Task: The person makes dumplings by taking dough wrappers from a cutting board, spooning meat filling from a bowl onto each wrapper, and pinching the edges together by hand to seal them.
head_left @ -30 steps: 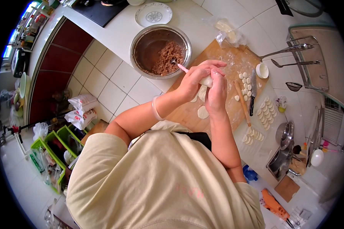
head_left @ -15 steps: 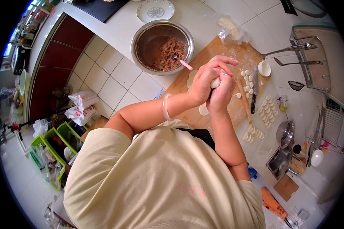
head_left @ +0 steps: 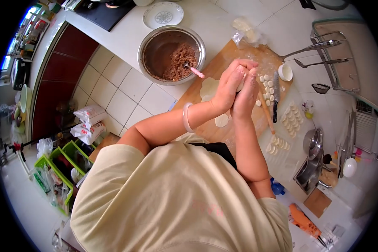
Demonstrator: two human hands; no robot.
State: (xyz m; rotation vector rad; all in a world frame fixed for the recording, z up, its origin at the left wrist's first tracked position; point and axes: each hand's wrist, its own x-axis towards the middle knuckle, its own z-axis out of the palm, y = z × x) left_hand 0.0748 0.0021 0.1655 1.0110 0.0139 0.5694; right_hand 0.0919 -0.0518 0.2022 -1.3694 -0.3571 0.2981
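Note:
My left hand (head_left: 227,89) and my right hand (head_left: 245,95) are pressed together over the wooden board (head_left: 197,115), fingers closed round a piece of pale dough (head_left: 240,83), mostly hidden between them. Flat dough rounds (head_left: 208,89) lie on the board left of my hands, with another dough round (head_left: 221,121) below. To the right are small dough pieces (head_left: 268,89), a rolling pin (head_left: 266,114) and a knife (head_left: 276,93). A steel bowl (head_left: 143,67) holds brown filling (head_left: 181,61) and a spoon with a pink handle (head_left: 197,72).
Rows of folded dumplings (head_left: 292,119) and more dumplings (head_left: 277,145) sit right of the board. A small white bowl (head_left: 285,72) stands at its edge. Beyond are a plate (head_left: 163,15), a plastic bag (head_left: 248,33), hanging ladles (head_left: 319,63) and a sink (head_left: 306,174).
The spoon, near my left hand at first, now rests in the bowl untouched. My hands have moved right and pressed closer together, covering more of the dough.

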